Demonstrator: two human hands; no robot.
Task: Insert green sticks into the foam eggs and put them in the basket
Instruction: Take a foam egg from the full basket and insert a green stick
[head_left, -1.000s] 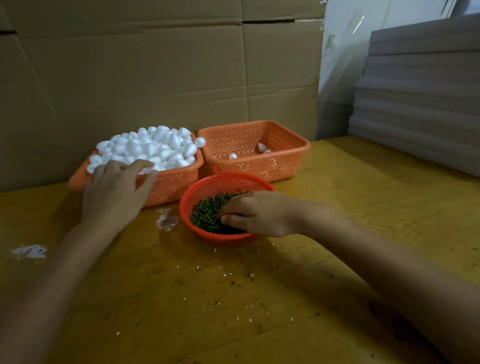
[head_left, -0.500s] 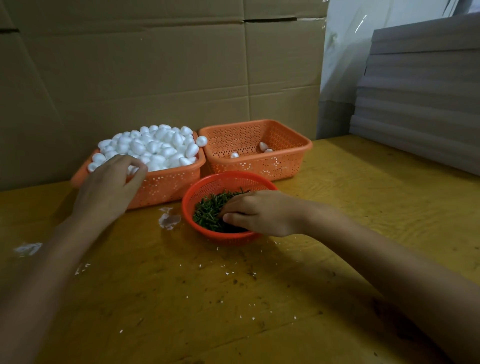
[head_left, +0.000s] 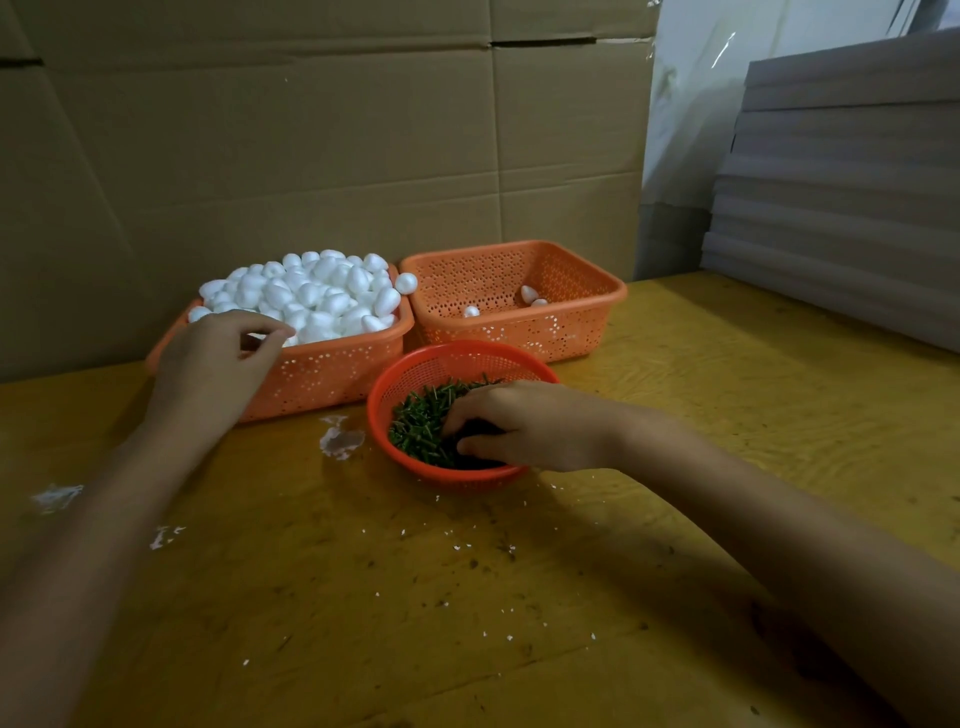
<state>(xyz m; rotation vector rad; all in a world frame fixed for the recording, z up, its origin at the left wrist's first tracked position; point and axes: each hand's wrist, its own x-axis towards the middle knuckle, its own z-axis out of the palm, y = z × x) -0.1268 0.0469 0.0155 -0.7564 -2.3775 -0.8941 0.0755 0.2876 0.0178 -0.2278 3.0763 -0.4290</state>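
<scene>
— Position of hands?
— Well apart. My left hand (head_left: 218, 358), centre left of the frame, has its fingers curled over the foam eggs (head_left: 317, 296) at the near rim of the heaped orange basket (head_left: 332, 371); whether one is gripped, I cannot tell. My right hand (head_left: 524, 423), centre frame, has its fingertips buried in the green sticks (head_left: 421, 421) inside the round red basket (head_left: 431, 364); the grip is hidden.
— The second orange basket (head_left: 571, 322)?
— Upper centre, just beside the heaped one, three eggs inside

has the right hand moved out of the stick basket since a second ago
No. The right hand stays in the red round basket, fingers among the green sticks at its near right side, same spot against the rim.
</scene>
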